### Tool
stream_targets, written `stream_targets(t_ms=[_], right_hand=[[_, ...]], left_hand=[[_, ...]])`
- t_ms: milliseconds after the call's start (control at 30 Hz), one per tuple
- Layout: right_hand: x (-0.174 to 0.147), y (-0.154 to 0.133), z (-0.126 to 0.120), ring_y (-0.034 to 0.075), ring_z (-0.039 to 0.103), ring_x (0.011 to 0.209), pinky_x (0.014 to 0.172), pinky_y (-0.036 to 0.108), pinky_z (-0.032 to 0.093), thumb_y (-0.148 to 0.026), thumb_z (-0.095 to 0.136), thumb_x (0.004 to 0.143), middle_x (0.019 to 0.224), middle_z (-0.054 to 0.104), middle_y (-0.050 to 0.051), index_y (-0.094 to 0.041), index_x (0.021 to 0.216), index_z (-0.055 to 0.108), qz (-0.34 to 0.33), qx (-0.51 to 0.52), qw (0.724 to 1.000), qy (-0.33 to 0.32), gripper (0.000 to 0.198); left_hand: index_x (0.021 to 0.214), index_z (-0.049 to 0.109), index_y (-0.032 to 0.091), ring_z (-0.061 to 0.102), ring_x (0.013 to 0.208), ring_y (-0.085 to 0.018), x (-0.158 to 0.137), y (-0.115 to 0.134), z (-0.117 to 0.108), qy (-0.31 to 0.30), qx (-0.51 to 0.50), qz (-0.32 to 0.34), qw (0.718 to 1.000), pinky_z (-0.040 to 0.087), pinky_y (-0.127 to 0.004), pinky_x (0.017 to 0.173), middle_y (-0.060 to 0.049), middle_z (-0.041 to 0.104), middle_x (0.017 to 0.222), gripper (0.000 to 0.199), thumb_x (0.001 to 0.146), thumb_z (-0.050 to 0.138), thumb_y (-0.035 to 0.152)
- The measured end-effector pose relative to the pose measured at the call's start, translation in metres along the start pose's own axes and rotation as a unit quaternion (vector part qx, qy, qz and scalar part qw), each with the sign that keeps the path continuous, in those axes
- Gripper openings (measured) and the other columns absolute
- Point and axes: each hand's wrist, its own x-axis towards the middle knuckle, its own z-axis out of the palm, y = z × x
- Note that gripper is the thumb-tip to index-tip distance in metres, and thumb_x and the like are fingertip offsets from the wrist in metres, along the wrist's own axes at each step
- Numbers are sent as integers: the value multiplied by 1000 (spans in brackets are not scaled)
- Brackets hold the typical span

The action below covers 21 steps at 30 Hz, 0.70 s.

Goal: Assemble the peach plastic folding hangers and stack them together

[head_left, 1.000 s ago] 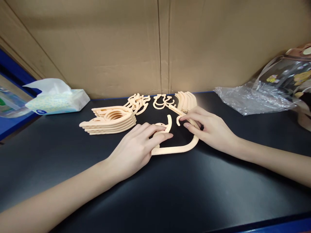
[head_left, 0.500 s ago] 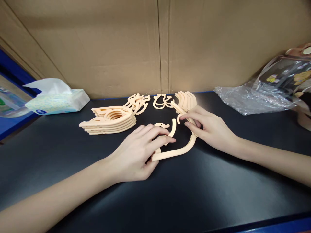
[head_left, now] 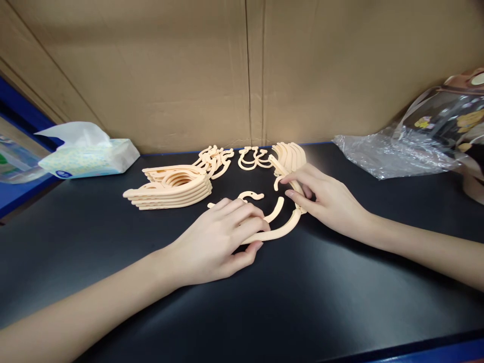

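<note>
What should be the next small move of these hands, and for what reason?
Perhaps the left hand should pinch the curved hanger arm firmly: its thumb and fingers lie at opposite edges of that arm, whose other end meets the straighter hanger piece that the right hand holds.

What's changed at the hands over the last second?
The short curved piece beside the left hand moved right and nearer the wearer. That hand's thumb came round to the near side of the curved arm, uncovering more of the hook behind. The right hand stayed at the hanger bar; the stack and tissue pack didn't move.
</note>
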Motion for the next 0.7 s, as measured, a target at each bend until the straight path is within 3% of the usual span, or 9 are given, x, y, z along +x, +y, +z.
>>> stream_targets(t_ms=[700], right_hand=[[0,-2,0,12,53,68,63,27,39,-27,52,91,87,52,-3,-24,107,54,15,14,1000,-10,16]], left_hand=[[103,57,20,55,90,-18,1,0,0,-5,20,13,1000,37,-30,77,-4,63,105,18,89,47,17]])
